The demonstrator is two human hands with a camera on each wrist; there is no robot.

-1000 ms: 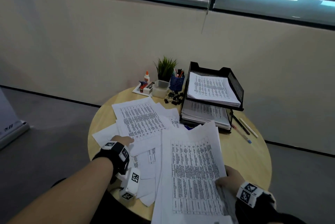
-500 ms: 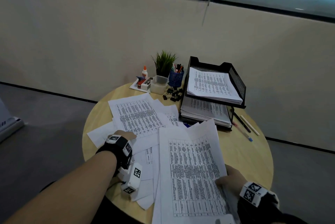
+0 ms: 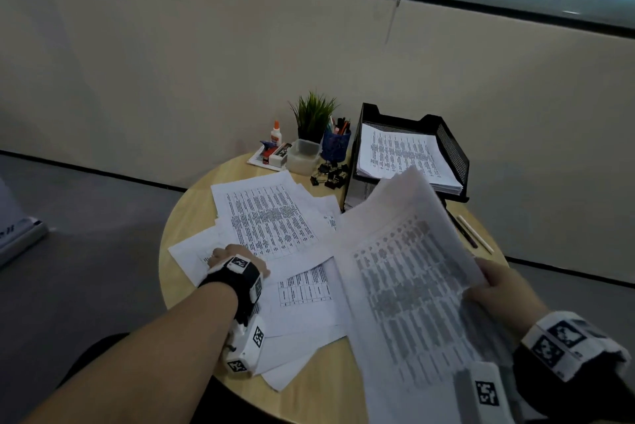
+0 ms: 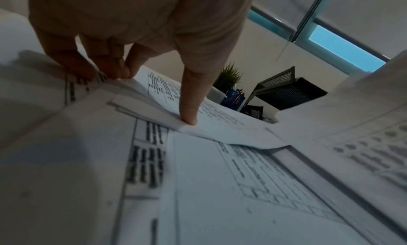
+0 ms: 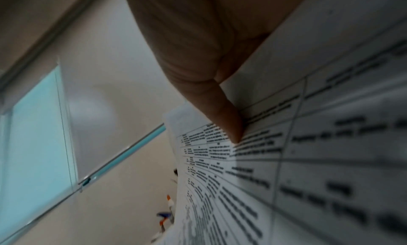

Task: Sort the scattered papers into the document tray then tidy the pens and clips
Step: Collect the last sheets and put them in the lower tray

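Printed papers [image 3: 271, 217] lie scattered over the round wooden table [image 3: 178, 217]. My left hand [image 3: 237, 262] rests on them at the left; its thumb [image 4: 189, 109] and fingertips [image 4: 110, 69] press down on sheet edges [image 4: 220, 127]. My right hand [image 3: 494, 289] grips a stack of papers [image 3: 405, 269] by its right edge, lifted and tilted above the table, thumb [image 5: 224, 118] on the top sheet [image 5: 308, 161]. The black two-tier document tray [image 3: 453, 148] stands at the back right with papers in both tiers. Two pens [image 3: 476, 234] lie right of the tray. Black binder clips [image 3: 330, 176] sit in a heap left of it.
At the back stand a blue pen cup [image 3: 336, 145], a small potted plant [image 3: 314, 114], a clear box [image 3: 304, 155], a glue bottle [image 3: 276, 135] and a small tray with a stapler [image 3: 271, 155]. A wall runs close behind the table.
My right hand has lifted the stack off the table and swung its far end up toward the tray. My left hand stays on the scattered sheets.
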